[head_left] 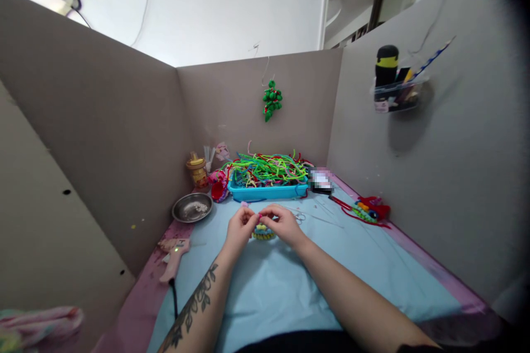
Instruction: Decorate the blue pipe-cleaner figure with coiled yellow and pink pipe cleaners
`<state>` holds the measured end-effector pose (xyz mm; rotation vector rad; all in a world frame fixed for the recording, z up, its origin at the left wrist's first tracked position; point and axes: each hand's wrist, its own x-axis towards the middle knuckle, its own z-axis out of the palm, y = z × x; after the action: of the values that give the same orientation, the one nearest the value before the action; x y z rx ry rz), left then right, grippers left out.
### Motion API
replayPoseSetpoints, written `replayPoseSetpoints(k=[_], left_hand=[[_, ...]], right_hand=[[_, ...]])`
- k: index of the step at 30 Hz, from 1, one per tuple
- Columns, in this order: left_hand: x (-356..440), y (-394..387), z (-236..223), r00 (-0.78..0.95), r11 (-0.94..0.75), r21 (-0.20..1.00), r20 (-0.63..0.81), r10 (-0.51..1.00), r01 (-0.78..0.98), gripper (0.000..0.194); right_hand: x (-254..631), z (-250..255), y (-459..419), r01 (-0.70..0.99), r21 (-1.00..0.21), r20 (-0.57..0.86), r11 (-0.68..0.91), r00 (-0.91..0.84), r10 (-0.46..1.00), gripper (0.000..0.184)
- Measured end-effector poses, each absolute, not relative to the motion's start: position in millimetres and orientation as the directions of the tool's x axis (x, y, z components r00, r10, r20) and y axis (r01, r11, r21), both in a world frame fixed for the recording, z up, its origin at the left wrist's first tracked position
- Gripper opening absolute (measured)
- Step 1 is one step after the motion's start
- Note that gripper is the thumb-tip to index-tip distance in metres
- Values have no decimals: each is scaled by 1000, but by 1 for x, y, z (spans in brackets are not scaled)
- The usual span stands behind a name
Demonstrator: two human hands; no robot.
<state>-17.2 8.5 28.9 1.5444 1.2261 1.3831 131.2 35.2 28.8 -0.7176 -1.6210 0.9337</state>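
Observation:
My left hand [241, 227] and my right hand [284, 225] meet above the middle of the table, thumbs and fingers pinched together. Between the fingertips shows a small pinkish-red piece [260, 217], too small to name. Directly below sits a bumpy yellow and blue craft piece [264, 233], partly covered by the hands; whether the fingers touch it I cannot tell. A pair of scissors [300, 217] lies just beyond my right hand.
Behind my hands stands a blue tray [269, 193] heaped with colourful fuzzy stems [273, 168]. On the left are a metal bowl [192, 208], a pink glue gun [175, 259] and a jar [197, 172]. A red and green craft item [370, 209] lies right. Grey partitions [256, 132] enclose the table.

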Motion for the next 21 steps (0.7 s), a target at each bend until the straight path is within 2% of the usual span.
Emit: replayPoseSetpoints(k=[3,10,21], left_hand=[[-19,8,28,-49,-329,912,351,935,245,23],[-21,6,29,-6,-390,857,416,909,337,21],[-19,7,28,-38,-386,858,423,906,338,22]], right_hand=[[130,31,30,128,-772,589,623,-227,776,11],[131,33,27,174,-694,650,699,-267,712,8],[130,32,29,98,-799,553,593,-268,789,12]])
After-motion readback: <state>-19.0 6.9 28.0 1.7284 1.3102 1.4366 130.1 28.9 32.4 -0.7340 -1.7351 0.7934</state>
